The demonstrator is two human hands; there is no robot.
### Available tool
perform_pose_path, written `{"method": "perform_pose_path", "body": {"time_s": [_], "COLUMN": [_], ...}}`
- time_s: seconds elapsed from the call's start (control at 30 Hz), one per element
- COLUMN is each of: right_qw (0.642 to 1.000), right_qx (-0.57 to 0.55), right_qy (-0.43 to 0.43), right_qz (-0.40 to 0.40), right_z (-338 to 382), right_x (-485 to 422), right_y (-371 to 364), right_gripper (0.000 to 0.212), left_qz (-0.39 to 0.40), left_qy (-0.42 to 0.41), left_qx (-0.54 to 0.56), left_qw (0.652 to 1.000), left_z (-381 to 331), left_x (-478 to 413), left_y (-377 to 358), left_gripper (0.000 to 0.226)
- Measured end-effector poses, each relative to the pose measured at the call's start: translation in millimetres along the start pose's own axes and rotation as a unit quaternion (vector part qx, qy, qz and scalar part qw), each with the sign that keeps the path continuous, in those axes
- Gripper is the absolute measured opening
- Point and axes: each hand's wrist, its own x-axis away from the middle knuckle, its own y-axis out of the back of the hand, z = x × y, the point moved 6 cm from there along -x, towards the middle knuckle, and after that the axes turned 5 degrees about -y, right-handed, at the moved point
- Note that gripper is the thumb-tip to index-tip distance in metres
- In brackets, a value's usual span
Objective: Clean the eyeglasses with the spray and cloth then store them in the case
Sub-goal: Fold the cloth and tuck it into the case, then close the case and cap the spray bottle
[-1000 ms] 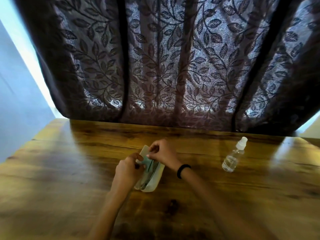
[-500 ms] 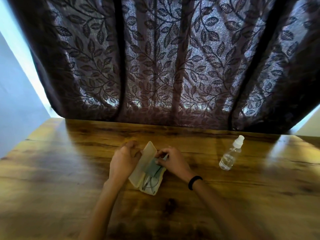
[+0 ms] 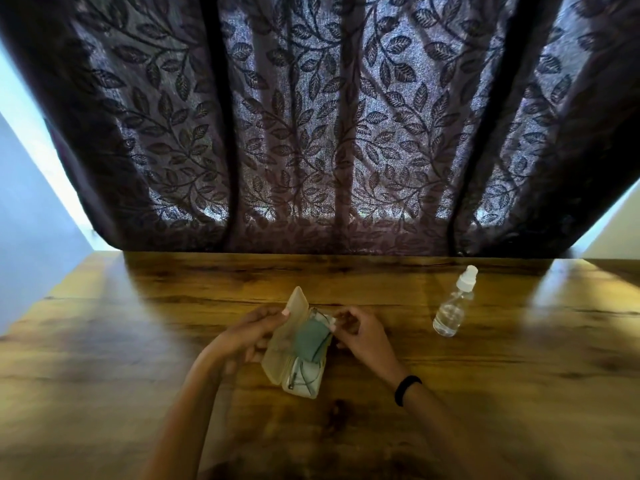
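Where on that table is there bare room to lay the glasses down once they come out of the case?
Bare wood lies left of the left hand out to the table edge, between the case and the curtain, and right of the spray bottle. It is tight between the right hand and the bottle.

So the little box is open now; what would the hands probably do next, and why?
Probably the right hand lifts the folded grey-green cloth out. The pale translucent plastic case lies open, its lid held back by the left hand; the cloth lies on top of the thin wire-framed eyeglasses, and the clear spray bottle stands untouched.
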Motion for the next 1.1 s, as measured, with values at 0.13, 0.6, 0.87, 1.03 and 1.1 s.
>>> {"method": "perform_pose_path", "body": {"time_s": [0.13,0.6,0.87,1.03,1.1], "right_qw": [1.000,0.987,0.976,0.969,0.970], "right_qx": [-0.014,-0.129,-0.188,-0.210,-0.197], "right_qy": [-0.013,-0.094,-0.111,-0.128,-0.141], "right_qz": [0.011,0.005,0.004,0.026,0.033], "right_z": [-12,-23,-21,-16,-13], "right_x": [5,7,8,8,5], "right_y": [0,0,2,0,-1], "right_gripper": [0.029,0.026,0.009,0.032,0.035], "left_qz": [0.009,-0.122,-0.152,-0.170,-0.173], "left_qy": [0.002,-0.030,-0.048,-0.074,-0.077], "left_qx": [-0.015,-0.456,-0.535,-0.553,-0.554], "left_qw": [1.000,0.881,0.830,0.812,0.810], "left_z": [-5,-21,-26,-28,-28], "left_x": [-1,-2,2,3,2], "left_y": [-13,-55,-65,-68,-67], "left_gripper": [0.067,0.083,0.081,0.077,0.075]}}
